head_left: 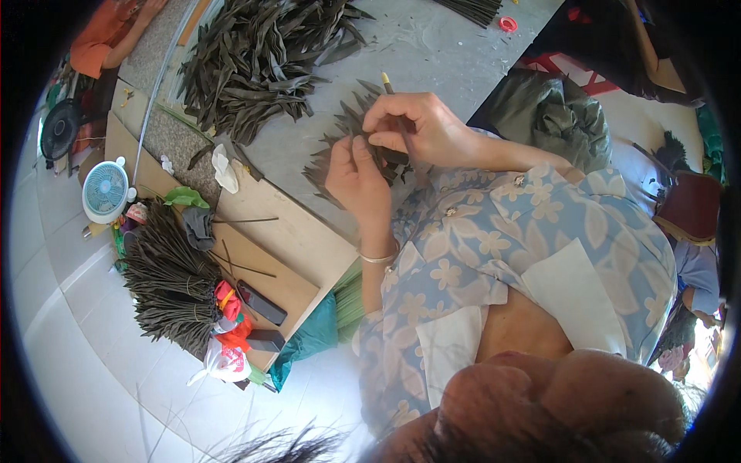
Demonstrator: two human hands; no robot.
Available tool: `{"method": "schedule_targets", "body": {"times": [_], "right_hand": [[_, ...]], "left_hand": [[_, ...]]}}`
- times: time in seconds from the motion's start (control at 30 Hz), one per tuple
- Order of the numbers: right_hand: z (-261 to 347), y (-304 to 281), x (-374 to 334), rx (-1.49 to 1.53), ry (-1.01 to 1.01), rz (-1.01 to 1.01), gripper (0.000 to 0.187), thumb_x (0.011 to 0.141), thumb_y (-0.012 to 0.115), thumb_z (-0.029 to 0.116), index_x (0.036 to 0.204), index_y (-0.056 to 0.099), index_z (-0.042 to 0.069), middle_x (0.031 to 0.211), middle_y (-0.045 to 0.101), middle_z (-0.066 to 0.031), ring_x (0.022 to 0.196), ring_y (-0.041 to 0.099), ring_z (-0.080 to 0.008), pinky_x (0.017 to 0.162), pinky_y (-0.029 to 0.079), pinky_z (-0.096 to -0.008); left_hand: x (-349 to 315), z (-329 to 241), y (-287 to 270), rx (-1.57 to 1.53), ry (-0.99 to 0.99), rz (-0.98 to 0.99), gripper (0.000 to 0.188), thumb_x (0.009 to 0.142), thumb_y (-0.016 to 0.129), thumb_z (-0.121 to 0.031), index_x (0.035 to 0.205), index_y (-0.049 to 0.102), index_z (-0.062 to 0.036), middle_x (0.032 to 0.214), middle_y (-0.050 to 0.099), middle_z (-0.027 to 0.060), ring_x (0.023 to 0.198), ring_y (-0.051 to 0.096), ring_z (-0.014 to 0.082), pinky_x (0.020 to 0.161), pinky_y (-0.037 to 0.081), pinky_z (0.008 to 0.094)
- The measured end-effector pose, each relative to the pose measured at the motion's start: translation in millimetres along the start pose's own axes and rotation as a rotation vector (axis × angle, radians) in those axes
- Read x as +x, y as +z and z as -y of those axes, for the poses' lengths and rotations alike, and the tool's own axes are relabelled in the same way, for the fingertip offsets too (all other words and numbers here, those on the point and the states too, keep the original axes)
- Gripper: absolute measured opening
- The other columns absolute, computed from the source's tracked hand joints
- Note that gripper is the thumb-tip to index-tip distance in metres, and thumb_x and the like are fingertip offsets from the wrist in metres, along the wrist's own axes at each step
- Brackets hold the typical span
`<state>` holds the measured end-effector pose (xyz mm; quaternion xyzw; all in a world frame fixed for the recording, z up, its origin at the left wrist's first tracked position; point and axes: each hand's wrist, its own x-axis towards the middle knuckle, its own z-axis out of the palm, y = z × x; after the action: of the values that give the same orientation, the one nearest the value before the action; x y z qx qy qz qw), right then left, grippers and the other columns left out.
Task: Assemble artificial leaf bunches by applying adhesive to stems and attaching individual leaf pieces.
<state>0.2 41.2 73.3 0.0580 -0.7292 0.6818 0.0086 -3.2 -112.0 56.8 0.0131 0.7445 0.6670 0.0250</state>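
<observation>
Over the grey table (340,92), my left hand (359,181), with a bracelet at its wrist, pinches a spray of dark, narrow, pointed leaves (320,166). More of these leaves fan out behind the fingers. Close beside it, my right hand (421,127) is closed around a thin dark stick (407,140) with a pale yellow tip. The stick slants down past the palm toward my patterned shirt. Both sets of fingertips nearly meet at the leaves, and the exact contact is hidden. Beyond the hands lies a large heap of loose dark leaf strips (255,62).
Bundled dark stems (170,270) lie on boards at the left, near a phone (262,302) and a small blue-and-white fan (106,190). A red ring (507,24) sits at the table's far side. A dark plastic bag (552,116) stands right. Other people are nearby.
</observation>
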Motion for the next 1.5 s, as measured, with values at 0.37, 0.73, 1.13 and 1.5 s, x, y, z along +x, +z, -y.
{"method": "schedule_targets", "body": {"times": [0.37,0.73,1.13,1.5], "right_hand": [[-8,0,5,0.262,0.188,0.077,0.011,0.097,0.06,0.01,0.092,0.058,0.001,0.075,0.055,0.0029,0.069,0.046,-0.0034,0.059,0.037,-0.0198],[-6,-13,18,0.211,0.168,0.048,0.008,0.094,0.061,0.008,0.089,0.06,0.002,0.073,0.055,0.0042,0.062,0.049,-0.0056,0.056,0.04,-0.0223],[-53,30,132,-0.796,-0.086,0.017,0.021,0.087,0.069,0.02,0.099,0.062,0.005,0.08,0.065,-0.0136,0.079,0.064,-0.0362,0.068,0.05,-0.0457],[-23,4,133,-0.331,-0.071,0.172,0.014,0.089,0.07,0.013,0.093,0.067,0.0,0.073,0.062,-0.0071,0.065,0.054,-0.0112,0.061,0.045,-0.0302]], "left_hand": [[-1,13,-3,0.14,0.202,-0.05,0.023,0.1,0.056,-0.016,0.096,0.063,0.0044,0.066,0.059,0.0045,0.057,0.052,0.0098,0.055,0.043,0.0255],[19,10,-30,-0.29,-0.067,-0.134,0.026,0.106,0.044,-0.017,0.101,0.058,0.0037,0.092,0.068,0.0128,0.079,0.068,0.02,0.072,0.055,0.0297],[33,19,-62,-0.655,-0.372,0.109,0.021,0.105,0.046,-0.022,0.107,0.053,-0.0018,0.085,0.057,0.0084,0.067,0.052,0.0169,0.059,0.042,0.0292],[56,6,-67,-0.554,-0.267,-0.113,0.017,0.095,0.066,-0.016,0.1,0.057,-0.003,0.066,0.044,-0.0024,0.051,0.036,0.0071,0.046,0.027,0.0228]]}}
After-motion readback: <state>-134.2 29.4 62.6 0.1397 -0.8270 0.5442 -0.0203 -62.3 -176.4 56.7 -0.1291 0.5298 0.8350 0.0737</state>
